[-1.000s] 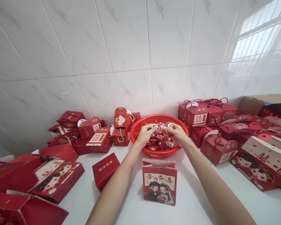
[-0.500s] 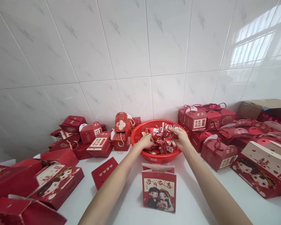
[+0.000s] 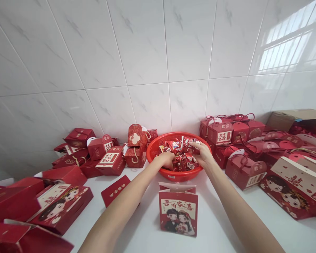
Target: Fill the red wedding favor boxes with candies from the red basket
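Both of my hands reach into a red plastic basket (image 3: 175,175) filled with small wrapped candies (image 3: 183,161). My left hand (image 3: 166,160) is at the basket's left side, its fingers curled down among the candies; what they hold, if anything, is hidden. Over the right side, my right hand (image 3: 203,153) pinches a red-and-white candy packet (image 3: 185,141) between thumb and fingers. In front of the basket, between my forearms, a red gift box (image 3: 178,214) with a cartoon couple on it stands upright, its top flaps apart.
Many red gift boxes (image 3: 110,161) are heaped on the left, more boxes (image 3: 223,135) on the right. A flat red piece (image 3: 116,189) lies beside my left forearm. A cardboard carton (image 3: 287,121) sits at the far right. Behind stands a tiled wall (image 3: 147,52).
My left hand has shifted slightly right and deeper among the candies. The right hand stays at the same packet. The whole view has moved a little.
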The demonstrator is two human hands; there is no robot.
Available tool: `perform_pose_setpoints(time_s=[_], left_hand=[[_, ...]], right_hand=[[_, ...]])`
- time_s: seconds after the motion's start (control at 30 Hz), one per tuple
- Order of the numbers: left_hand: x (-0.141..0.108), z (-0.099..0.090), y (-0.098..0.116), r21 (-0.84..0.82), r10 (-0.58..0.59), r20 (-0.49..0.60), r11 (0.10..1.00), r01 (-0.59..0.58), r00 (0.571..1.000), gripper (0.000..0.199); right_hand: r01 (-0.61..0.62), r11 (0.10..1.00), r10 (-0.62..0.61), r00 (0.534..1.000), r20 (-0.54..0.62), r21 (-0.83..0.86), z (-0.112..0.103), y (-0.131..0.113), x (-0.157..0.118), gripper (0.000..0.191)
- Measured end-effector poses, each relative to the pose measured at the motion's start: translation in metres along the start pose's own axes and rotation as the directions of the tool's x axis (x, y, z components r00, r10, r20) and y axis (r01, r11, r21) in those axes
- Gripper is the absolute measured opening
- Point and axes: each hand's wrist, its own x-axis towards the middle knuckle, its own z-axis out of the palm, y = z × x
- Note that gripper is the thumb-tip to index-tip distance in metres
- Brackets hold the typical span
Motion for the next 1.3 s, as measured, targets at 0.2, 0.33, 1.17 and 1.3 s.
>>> perform_pose_setpoints(time_s=[0.2,0.33,1.17,1.3], left_hand=[[-0.004,0.001,0.0,-0.095,0.018,-0.079,0.995,-0.026,0.997,0.014],[-0.005,0.005,-0.002,-0.182,0.028,-0.137,0.982,-0.053,0.99,0.01],[0.013,0.011,-0.016,-0.727,-0.273,-0.652,0.49,-0.481,0.707,0.017],[0.011,0.01,-0.016,-0.725,-0.262,-0.668,0.44,-0.53,0.697,0.019]], right_hand=[[-0.048,0.997,0.047,0.999,0.012,0.068,-0.001,0.002,0.001,0.031],[-0.052,0.995,0.052,0.999,-0.002,0.084,0.0,0.001,0.0,0.03],[-0.082,0.996,0.083,0.993,-0.087,0.02,0.003,0.0,-0.003,0.018],[-0.136,0.99,0.134,0.987,-0.083,-0.021,0.005,-0.002,-0.006,0.018]])
